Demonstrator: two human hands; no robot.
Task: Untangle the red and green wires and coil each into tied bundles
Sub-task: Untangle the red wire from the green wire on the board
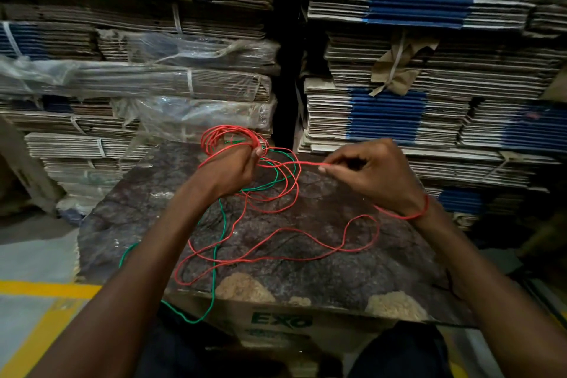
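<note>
Head view: both forearms reach in from the bottom corners toward the middle of a dark, mottled worktop (337, 270). The left hand (231, 170) sits just left of centre, back of the hand toward the camera, fingers curled round a gathered coil of the red wire (227, 135); the loops stand up from the fist toward 12 o'clock. A little green shows inside those loops, but whether the hand also grips it cannot be told. The right hand (374, 175) lies at 3 o'clock from the left, the two apart. Its thumb and forefinger pinch a single red strand, which runs taut leftward to the other fist; the other fingers are curled loosely under. A thin red band (422, 209) circles the right wrist.

Below and between the hands, slack red wire spreads in wide loose loops over the worktop, reaching toward 6 o'clock near the front edge. The green wire (219, 242) crosses through the red loops under the left hand, runs down toward 6 o'clock, goes over the worktop's front edge and curves back toward 8 o'clock behind the left forearm. The two colours lie crossed over one another.

Stacks of flattened cardboard (414, 101), some blue-edged, some wrapped in clear plastic, fill the 12 o'clock side. A yellow floor line (46, 288) shows at 8 o'clock.
</note>
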